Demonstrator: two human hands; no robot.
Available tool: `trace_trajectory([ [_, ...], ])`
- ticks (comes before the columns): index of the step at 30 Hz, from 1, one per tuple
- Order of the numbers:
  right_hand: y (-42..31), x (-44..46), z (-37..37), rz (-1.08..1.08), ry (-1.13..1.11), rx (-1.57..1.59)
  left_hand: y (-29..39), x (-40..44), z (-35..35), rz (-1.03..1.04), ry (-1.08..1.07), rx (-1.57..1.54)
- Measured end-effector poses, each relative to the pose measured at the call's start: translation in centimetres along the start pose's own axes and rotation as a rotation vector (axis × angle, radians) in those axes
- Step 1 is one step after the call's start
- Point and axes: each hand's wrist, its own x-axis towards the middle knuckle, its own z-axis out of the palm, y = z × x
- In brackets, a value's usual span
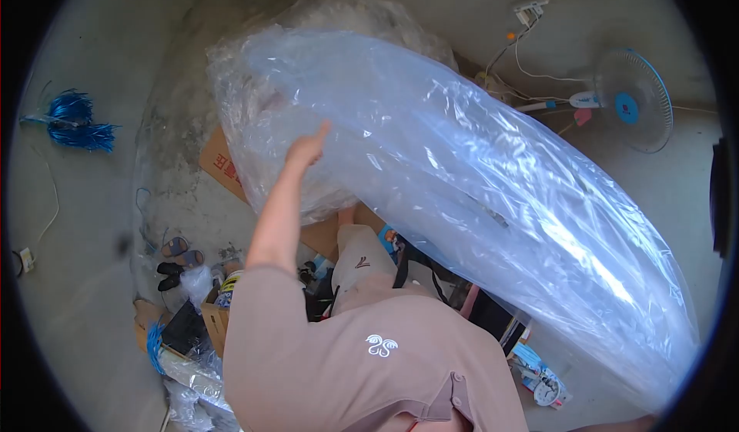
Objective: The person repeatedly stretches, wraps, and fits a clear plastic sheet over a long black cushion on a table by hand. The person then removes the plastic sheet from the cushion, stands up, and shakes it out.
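A long, puffed-out sheet of clear plastic film (462, 147) stretches from the upper middle to the lower right. My left hand (306, 151) is at its left part, fingers curled on the film and one digit pointing up. Folds of film partly blur what lies between the fingers. At the bottom right edge only a strip of my right arm shows, near the film's far end; my right hand is out of sight.
More crumpled plastic (369, 16) lies behind the film, with a cardboard piece (222, 162) beside it. A fan (627, 108) and cables are at upper right. Sandals (183, 252), an open box (215, 320) and clutter lie lower left; blue tinsel (81, 122) hangs at left.
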Motion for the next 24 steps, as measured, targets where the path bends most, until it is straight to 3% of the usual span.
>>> trace_trajectory([
  [2, 1.5, 0.4, -2.0, 0.032, -0.019, -0.082, -2.6, 3.0, 5.6, -0.041, -0.172, 0.262],
  [4, 3.2, 0.6, -3.8, 0.07, -0.02, -0.144, -6.4, 3.5, 10.5, 0.034, -0.125, 0.371],
  [5, 3.8, 0.8, -4.6, 0.088, -0.028, -0.184, -5.6, 0.5, 11.6, -0.049, 0.298, 0.327],
  [6, 4.3, 1.0, -5.1, 0.097, -0.034, -0.222, -4.5, -1.4, 10.4, -0.053, 0.282, 0.334],
  [8, 5.1, 1.4, -6.2, 0.116, -0.048, -0.287, -2.6, -3.5, 8.5, -0.162, 0.271, -0.038],
  [9, 5.4, 1.7, -6.7, 0.124, -0.054, -0.319, -2.2, -2.8, 9.5, -0.168, 0.261, -0.034],
  [11, 6.0, 2.0, -8.1, 0.142, -0.059, -0.386, -2.0, -0.5, 13.0, 0.051, -0.054, 0.359],
  [14, 6.9, 2.6, -9.8, 0.167, -0.067, -0.461, -9.1, 2.3, 21.7, 0.207, -0.085, 0.626],
  [17, 8.2, 3.4, -11.6, 0.196, -0.066, -0.527, -15.6, 5.6, 20.1, -0.44, -0.043, -1.164],
  [19, 8.6, 3.6, -12.6, 0.212, -0.07, -0.575, -11.0, 4.2, 13.1, -0.412, 0.032, -1.71],
  [20, 8.6, 4.0, -13.2, 0.219, -0.072, -0.603, -6.6, 3.6, 10.7, -0.458, 0.219, -1.688],
  [21, 8.8, 4.0, -14.0, 0.23, -0.065, -0.626, -4.4, 6.5, 9.8, -0.506, 0.187, -1.413],
  [23, 9.1, 4.7, -15.3, 0.24, -0.065, -0.676, 0.1, 5.3, 9.4, -0.059, -0.021, -0.332],
  [24, 9.7, 5.1, -15.7, 0.248, -0.067, -0.701, -5.0, 9.5, 12.7, 0.134, 0.248, 0.019],
])
